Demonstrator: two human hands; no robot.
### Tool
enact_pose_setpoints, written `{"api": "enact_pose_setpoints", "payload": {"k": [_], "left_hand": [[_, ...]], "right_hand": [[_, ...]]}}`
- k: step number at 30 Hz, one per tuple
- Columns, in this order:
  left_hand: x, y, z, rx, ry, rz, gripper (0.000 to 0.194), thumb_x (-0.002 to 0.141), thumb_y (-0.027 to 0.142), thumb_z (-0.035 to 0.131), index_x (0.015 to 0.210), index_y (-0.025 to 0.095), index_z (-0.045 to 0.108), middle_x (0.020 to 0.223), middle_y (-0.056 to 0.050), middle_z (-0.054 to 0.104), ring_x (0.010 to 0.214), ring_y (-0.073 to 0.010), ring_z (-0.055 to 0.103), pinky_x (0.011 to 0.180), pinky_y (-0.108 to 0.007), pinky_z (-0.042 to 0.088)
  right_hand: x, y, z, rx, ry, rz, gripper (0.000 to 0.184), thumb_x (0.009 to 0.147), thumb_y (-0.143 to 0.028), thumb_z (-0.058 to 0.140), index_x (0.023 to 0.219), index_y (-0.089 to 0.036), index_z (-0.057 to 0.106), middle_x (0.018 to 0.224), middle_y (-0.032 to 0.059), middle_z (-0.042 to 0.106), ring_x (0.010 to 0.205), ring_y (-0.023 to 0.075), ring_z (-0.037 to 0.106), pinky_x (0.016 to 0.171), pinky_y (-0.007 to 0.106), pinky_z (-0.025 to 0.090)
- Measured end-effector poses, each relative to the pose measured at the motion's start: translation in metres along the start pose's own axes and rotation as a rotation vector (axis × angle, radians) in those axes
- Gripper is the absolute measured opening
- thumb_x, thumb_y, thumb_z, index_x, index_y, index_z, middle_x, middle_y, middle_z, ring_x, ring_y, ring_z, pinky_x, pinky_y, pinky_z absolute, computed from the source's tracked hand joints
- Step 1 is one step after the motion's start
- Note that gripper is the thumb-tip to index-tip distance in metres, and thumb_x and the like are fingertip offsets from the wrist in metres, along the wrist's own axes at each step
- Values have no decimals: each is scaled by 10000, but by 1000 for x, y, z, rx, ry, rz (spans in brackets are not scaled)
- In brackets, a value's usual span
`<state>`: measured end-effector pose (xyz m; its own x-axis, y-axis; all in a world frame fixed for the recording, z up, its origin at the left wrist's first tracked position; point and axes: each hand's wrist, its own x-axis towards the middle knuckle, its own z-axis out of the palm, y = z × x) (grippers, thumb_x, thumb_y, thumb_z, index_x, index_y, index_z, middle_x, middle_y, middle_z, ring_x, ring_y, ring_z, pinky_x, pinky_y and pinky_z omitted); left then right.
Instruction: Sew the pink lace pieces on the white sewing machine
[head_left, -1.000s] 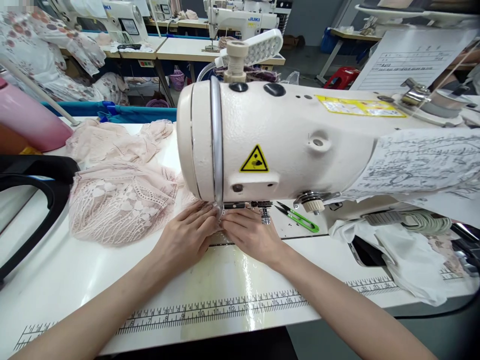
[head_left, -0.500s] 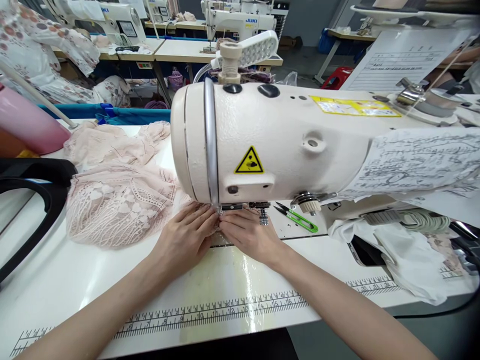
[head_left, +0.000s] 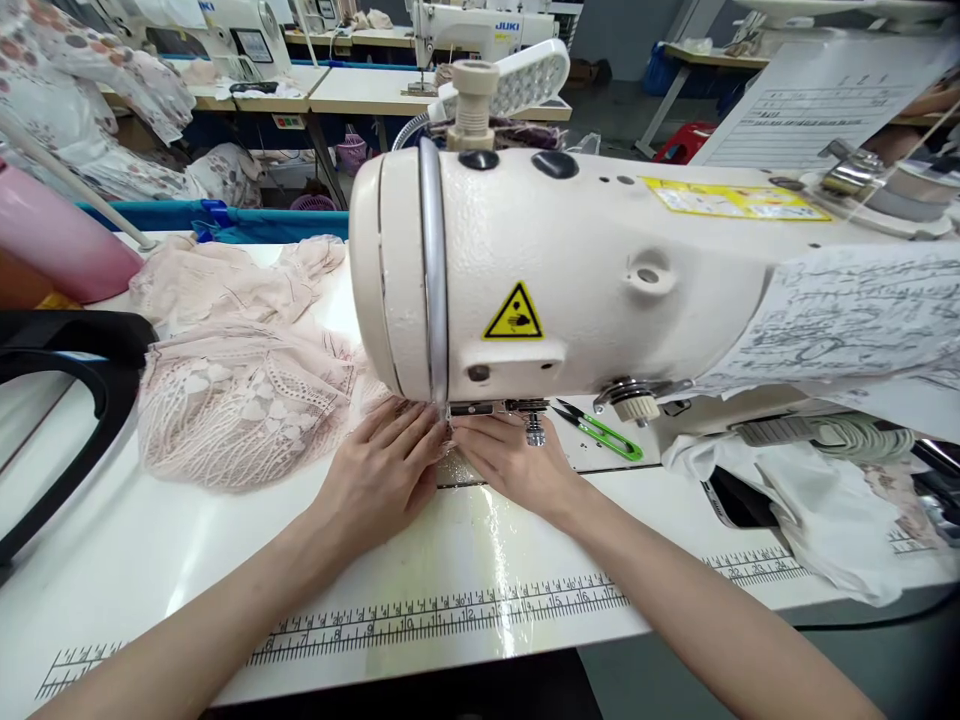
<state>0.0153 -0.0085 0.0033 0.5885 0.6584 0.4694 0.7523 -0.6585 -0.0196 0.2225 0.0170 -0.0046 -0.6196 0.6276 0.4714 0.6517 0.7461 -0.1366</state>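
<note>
Pale pink lace fabric (head_left: 240,405) lies bunched on the table left of the sewing machine (head_left: 570,260), and its right end runs under my fingers at the needle area. My left hand (head_left: 382,465) presses and grips this lace, fingers close together and thumb tucked in. Facing it, my right hand (head_left: 517,465) has its fingertips at the same spot below the machine head, closed on the fabric's edge. Little of the lace shows between the hands. The needle and the presser foot are mostly hidden by the machine head and my fingers.
Green thread snips (head_left: 600,432) lie right of my right hand. Farther right are a phone (head_left: 739,497) and white cloth (head_left: 832,535). A black curved frame (head_left: 112,400) stands at left. A printed ruler (head_left: 442,615) runs along the front edge. A person in floral clothing (head_left: 67,100) is beyond.
The view has shifted slightly, so the machine and both hands sit a little farther right in the picture. Both hands stay on the lace beside the needle area.
</note>
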Motion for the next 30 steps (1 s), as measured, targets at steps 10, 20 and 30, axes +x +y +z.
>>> {"api": "enact_pose_setpoints", "payload": {"k": [10,20,30], "left_hand": [[1,2,2,51,-17,6,362,909,215,518,1239,140,648,1218,-124,687,1107,-288,662,1019,-483,482],[4,1,4,80,-3,-12,315,929,218,521,1192,129,670,1181,-127,703,1092,-285,667,980,-461,509],[-3,-9,5,33,-29,140,324,948,109,466,1231,118,623,1260,-81,665,1151,-225,644,1069,-449,463]], "right_hand": [[-3,3,3,-85,14,57,181,952,-208,522,986,-256,693,1043,-4,732,882,170,638,692,303,414],[4,7,1,98,-111,232,228,964,-302,494,989,-255,715,965,56,722,746,171,650,625,286,468],[4,3,-1,-48,-80,182,204,961,-258,506,994,-277,707,978,25,723,823,176,645,717,296,462]]}}
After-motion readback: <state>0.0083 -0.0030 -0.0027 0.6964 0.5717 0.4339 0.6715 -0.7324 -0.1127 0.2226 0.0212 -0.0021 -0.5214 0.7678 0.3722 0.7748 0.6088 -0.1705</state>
